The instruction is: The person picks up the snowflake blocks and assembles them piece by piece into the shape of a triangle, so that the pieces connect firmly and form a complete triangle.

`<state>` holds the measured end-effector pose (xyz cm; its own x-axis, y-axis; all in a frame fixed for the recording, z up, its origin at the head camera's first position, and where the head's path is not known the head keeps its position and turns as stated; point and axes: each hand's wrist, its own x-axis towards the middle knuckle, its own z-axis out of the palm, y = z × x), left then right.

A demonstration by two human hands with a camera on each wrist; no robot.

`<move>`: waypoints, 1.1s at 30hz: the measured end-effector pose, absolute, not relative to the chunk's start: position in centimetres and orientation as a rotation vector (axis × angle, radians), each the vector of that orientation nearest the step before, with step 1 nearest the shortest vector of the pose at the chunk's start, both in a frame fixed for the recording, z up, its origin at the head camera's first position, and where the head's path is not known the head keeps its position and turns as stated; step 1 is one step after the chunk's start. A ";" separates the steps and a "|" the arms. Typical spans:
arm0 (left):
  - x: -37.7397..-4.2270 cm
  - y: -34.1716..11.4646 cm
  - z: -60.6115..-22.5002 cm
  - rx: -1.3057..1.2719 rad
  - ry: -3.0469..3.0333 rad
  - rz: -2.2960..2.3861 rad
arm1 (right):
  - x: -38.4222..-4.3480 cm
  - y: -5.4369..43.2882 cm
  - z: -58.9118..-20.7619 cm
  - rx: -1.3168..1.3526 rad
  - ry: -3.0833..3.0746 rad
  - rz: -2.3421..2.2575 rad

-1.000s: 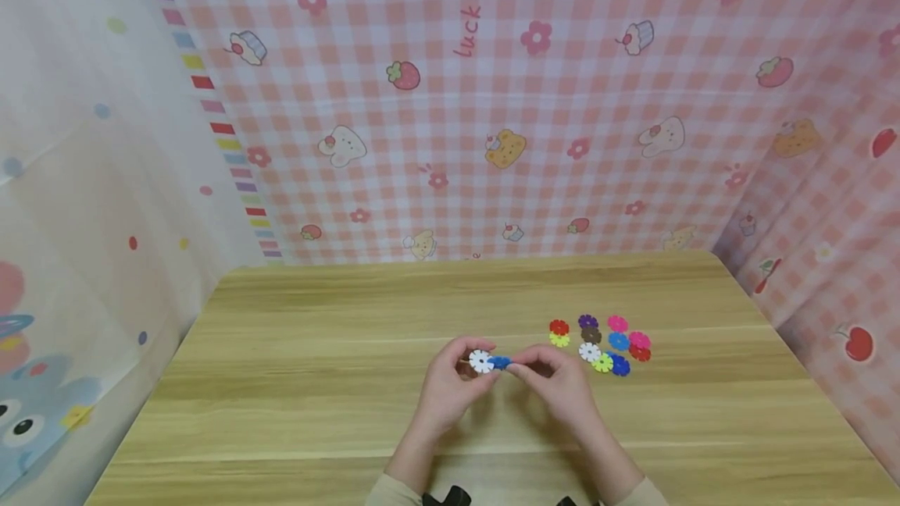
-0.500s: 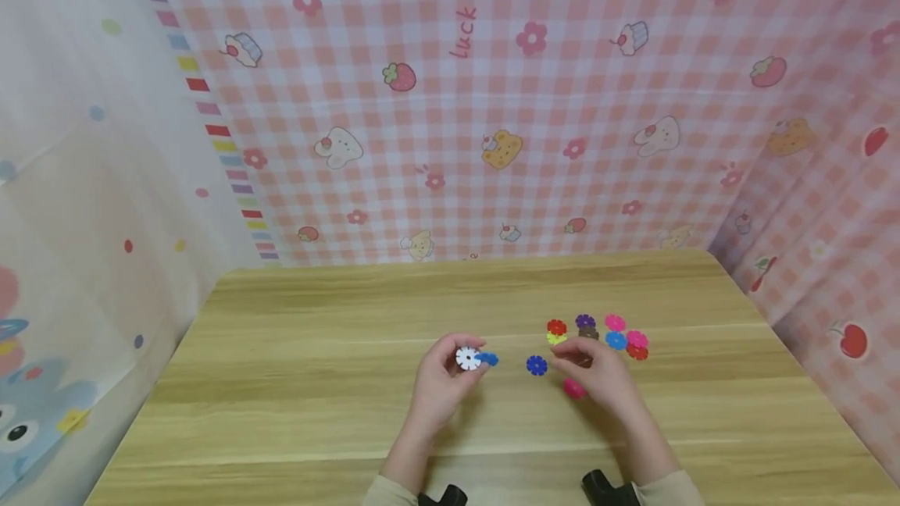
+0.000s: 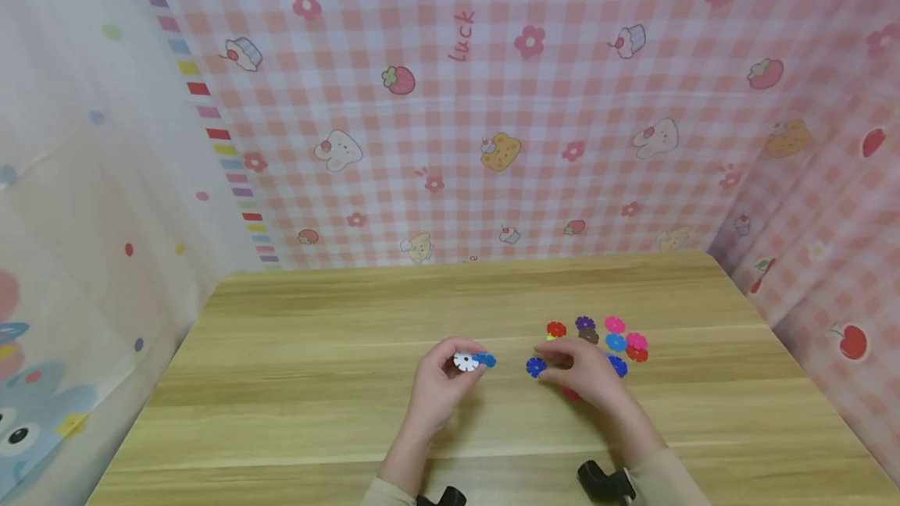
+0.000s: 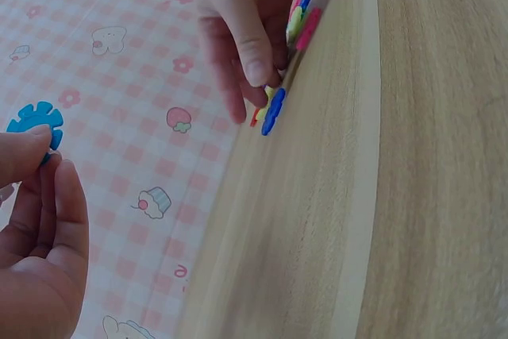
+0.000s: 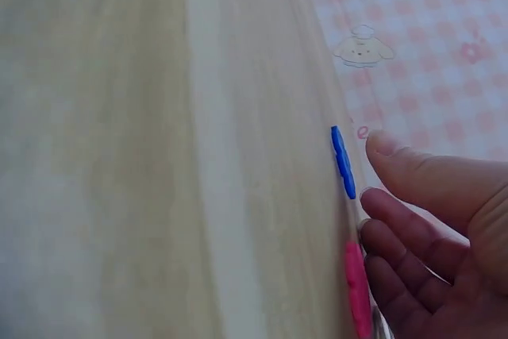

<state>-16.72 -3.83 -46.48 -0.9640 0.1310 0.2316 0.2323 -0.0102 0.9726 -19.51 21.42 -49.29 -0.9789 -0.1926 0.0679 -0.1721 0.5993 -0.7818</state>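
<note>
Dark blue for the landmark: the lone dark blue disc (image 3: 536, 368) on the wooden table (image 3: 309, 397). In the head view, holds a white disc (image 3: 461, 364) joined to a light blue disc (image 3: 487, 361), left of the dark blue disc, pinched in the left hand (image 3: 437, 387). At its right, right hand (image 3: 587, 372) with thumb and fingers parted, nothing seen in grip — a second ago at the joined pair, now off it, so probably a pause in fitting. Right of and behind the dark blue disc, crowded by loose discs (image 3: 616, 342); to its left, past the left hand, broad wood out to the side edge. In the left wrist view, pinches the light blue disc well apart from the dark blue disc. In the right wrist view, fingertips just beside the dark blue disc — contact hard to tell — with a pink disc (image 5: 358, 287) near it, tightening finger room.
</note>
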 end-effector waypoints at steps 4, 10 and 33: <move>-16.7 -3.8 -46.4 -0.390 -2.162 -2.155 | -19.8 21.3 -49.5 -0.395 2.781 -1.330; -16.7 -3.8 -46.5 -0.399 -2.129 -2.177 | -19.2 22.3 -49.4 -0.425 2.767 -1.354; -16.8 -3.8 -46.5 -0.384 -2.178 -2.143 | -16.8 25.1 -48.9 -0.382 2.813 -1.184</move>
